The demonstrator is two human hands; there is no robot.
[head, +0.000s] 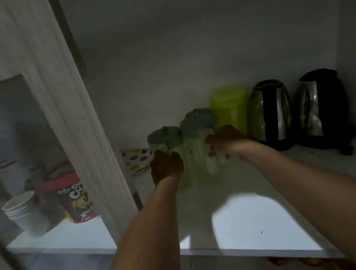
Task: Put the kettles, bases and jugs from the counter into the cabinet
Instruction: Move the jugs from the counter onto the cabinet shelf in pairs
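Both my arms reach into a dim cabinet, over its white shelf (252, 221). My left hand (165, 166) grips a pale green jug with a grey-green lid (164, 137). My right hand (223, 142) holds a second, similar jug (198, 126) just to the right of the first; both jugs stand on the shelf, close together. Behind them stands a bright lime-green jug (230, 107). Two steel-and-black kettles (271, 114) (322, 108) stand side by side at the back right.
A polka-dot packet (136, 159) lies at the back left of the shelf. The open glass-paned cabinet door (68, 106) hangs at the left; through it I see stacked white cups (25, 212) and a red-lidded tin (74, 197). The cabinet's right wall is beside the kettles.
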